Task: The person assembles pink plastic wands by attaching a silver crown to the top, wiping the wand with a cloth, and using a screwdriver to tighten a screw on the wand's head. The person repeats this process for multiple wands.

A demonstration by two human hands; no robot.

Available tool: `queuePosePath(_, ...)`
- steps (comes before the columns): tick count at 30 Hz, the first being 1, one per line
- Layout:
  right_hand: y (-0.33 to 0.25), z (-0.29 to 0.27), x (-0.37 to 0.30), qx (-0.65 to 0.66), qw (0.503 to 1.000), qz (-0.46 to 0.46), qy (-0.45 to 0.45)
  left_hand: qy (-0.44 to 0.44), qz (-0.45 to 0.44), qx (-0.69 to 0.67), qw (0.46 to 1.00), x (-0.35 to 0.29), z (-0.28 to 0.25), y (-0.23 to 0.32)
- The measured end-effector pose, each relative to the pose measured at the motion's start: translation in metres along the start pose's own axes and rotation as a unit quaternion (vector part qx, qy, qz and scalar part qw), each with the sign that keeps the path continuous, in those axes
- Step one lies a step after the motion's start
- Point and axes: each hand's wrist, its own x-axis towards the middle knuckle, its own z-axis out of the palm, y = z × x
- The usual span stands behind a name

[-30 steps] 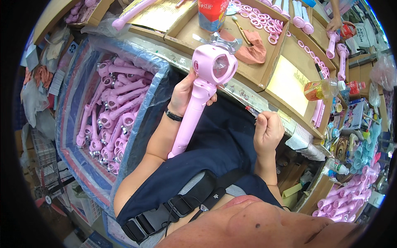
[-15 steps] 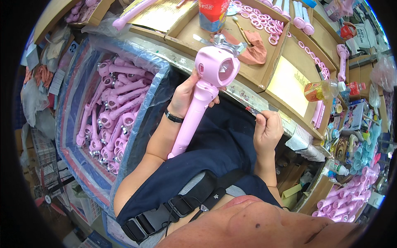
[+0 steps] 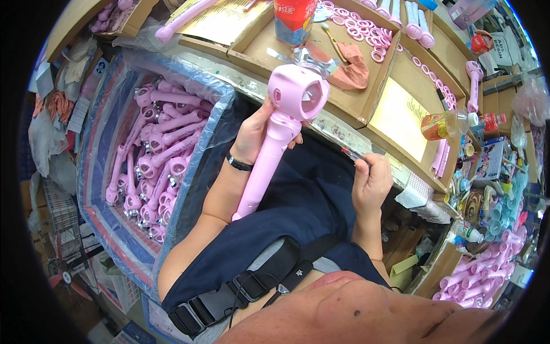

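Note:
My left hand (image 3: pixel 252 133) is wrapped round the neck of a pink toy wand (image 3: pixel 266 157). The wand stands tilted, its handle end against my dark apron (image 3: pixel 309 195) and its bulky head up by the table edge. A clear faceted piece shows in the round opening of the head, with a silver shiny part behind it. Off to the right, apart from the wand, my right hand (image 3: pixel 372 180) is closed on a thin, dark tool with a reddish part (image 3: pixel 351 153); its exact kind is not clear.
Left of me, a plastic-lined bin (image 3: pixel 220 109) holds many pink wands. Cardboard trays (image 3: pixel 246 50) on the table carry pink rings (image 3: pixel 366 34), an orange-brown cloth (image 3: pixel 350 71) and a red-blue container (image 3: pixel 294 23). A bottle (image 3: pixel 444 126) stands at right, above piled pink parts (image 3: pixel 481 275).
The wand's head has shifted very slightly left and down. My right hand and its tool have barely moved.

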Motion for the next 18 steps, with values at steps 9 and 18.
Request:
queuePosePath(9,0.005,0.014,-0.002,0.082,0.997,0.010,0.002,0.028,0.014,0.072,0.997,-0.003,0.006,0.001)
queuePosePath(18,0.013,0.013,-0.008,0.140,0.983,0.116,-0.036,0.057,0.005,0.185,0.981,-0.010,0.018,0.003)
